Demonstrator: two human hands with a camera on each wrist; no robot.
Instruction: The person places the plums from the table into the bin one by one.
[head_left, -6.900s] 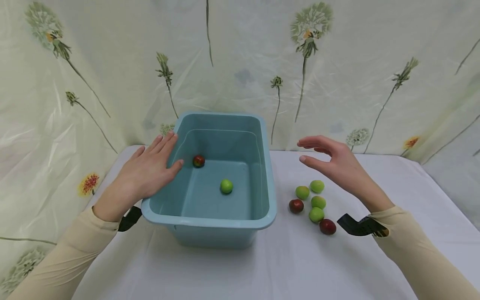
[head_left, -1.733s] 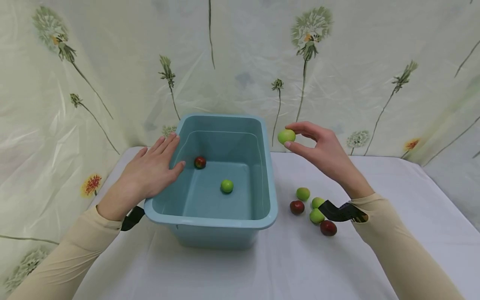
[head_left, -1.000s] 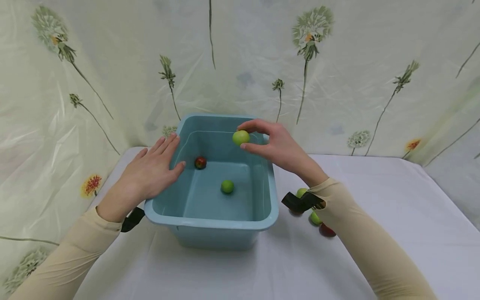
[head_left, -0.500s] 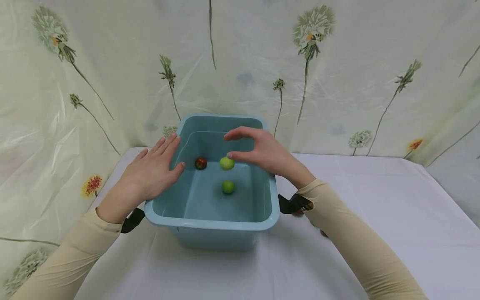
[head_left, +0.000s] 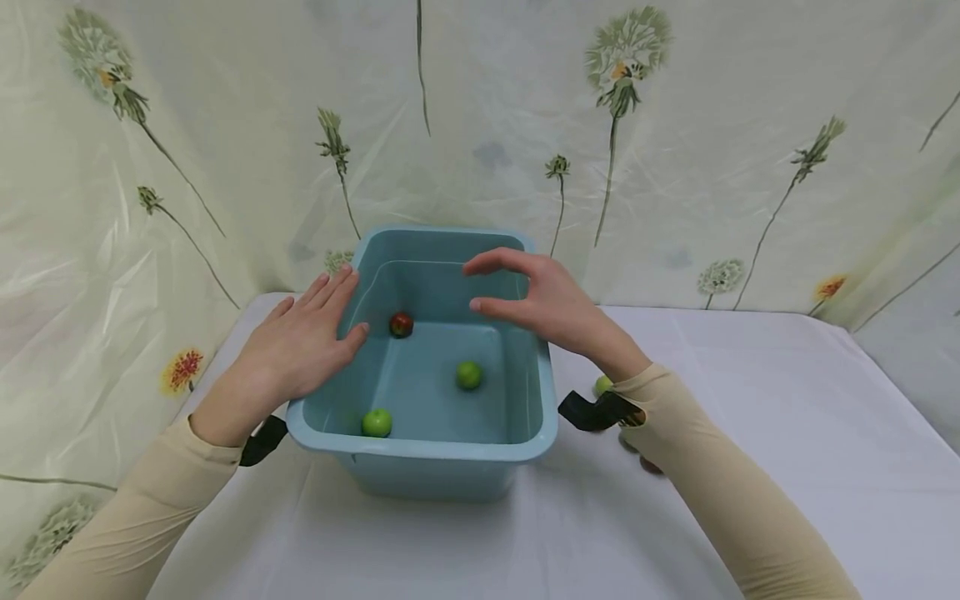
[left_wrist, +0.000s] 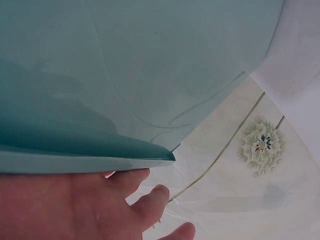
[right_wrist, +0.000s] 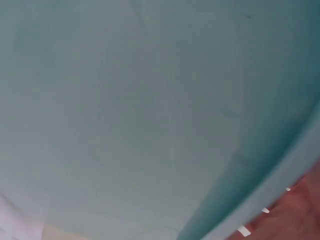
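My left hand (head_left: 296,342) rests on the left rim of a blue plastic basin (head_left: 420,450), its fingers straight; in the left wrist view the fingers (left_wrist: 142,205) lie along the outside, under the rim. Over the basin's right side hovers my right hand (head_left: 540,300), thumb and fingers spread apart around nothing. Inside the basin, a dark red round fruit (head_left: 401,324) is by the left wall. One small green fruit (head_left: 469,375) lies on the bottom near the middle, and another green fruit (head_left: 377,422) is in the near left corner.
Right of the basin, several fruits lie on the white-covered table (head_left: 750,400); my right sleeve (head_left: 720,467) and wrist strap mostly hide them, though a green fruit (head_left: 603,385) peeks out. A dandelion-printed sheet (head_left: 480,125) hangs behind.
The right hand picked up a green fruit, carried it left over the basin and let it drop in. The two green fruits now sit farther apart. The left hand stayed on the rim.
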